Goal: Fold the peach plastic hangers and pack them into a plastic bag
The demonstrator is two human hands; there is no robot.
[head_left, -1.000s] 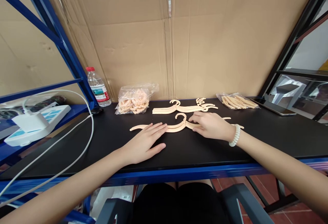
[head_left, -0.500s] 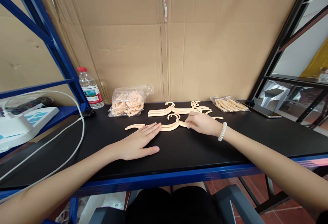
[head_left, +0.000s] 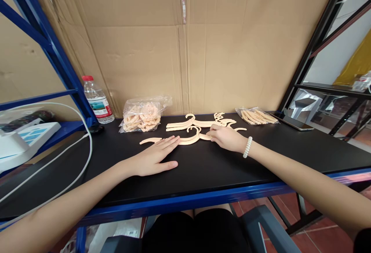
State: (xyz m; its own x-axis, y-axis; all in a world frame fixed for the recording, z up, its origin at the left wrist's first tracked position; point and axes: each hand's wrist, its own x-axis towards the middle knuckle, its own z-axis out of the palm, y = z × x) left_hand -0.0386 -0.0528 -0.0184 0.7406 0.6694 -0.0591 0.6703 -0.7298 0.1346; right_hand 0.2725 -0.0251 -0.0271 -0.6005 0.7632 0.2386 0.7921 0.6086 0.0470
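Observation:
In the head view, a cream-coloured clothes hanger lies flat on the black tabletop, with a doubled outline at its hook. My left hand rests flat over its left arm, fingers stretched out and thumb apart. The fingers of my right hand are pinched together on its right arm, hiding part of it. Just behind lie more cream hangers, side by side. Small toothed cream pieces sit at their right end, partly behind my right hand.
A clear bag of pinkish pieces and a water bottle stand at the back left. At the back right are a bag of cream sticks and a phone. A white cable loops across the left side. Cardboard walls the back.
The whole view has shifted slightly. Both hands keep their places on the hanger, and nothing else has visibly moved.

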